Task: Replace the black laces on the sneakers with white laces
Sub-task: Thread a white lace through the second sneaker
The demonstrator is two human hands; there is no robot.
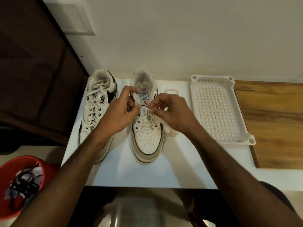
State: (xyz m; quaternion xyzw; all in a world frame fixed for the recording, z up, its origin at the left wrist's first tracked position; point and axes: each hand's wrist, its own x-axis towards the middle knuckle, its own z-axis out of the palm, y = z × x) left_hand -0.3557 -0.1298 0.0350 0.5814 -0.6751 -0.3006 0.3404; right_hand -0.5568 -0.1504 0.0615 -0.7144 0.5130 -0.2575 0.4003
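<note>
Head view, materials: a smooth white board (147, 174) is laid on a wooden table (270, 125) with brown grain. A white plastic tray (218, 110), rectangular with a grid of small square holes, is placed at 3 o'clock from the shoes.

Right sneaker (146, 128): it is made of white leather-like material with grey trim at the toe and small perforations on the toe. It stands in the middle of the board, toe toward the person. The lower eyelets are crossed by a white lace (146, 119); the upper eyelets are seen open.

Left sneaker (98, 110): it is placed at 9 o'clock from the other one, white with black panels, and is laced fully with white lace.

Left hand (117, 112): it is held over the tongue of the right sneaker, and a part of the white lace is pinched by its curled fingers.

Right hand (170, 110): it is held at 3 o'clock from the left hand, a little apart, and the stiff lace tip (148, 109) is pinched between thumb and forefinger.

Red bucket (21, 184): it is round, seen at 8 o'clock below the board; tangled black laces (24, 184) are lying inside.
</note>
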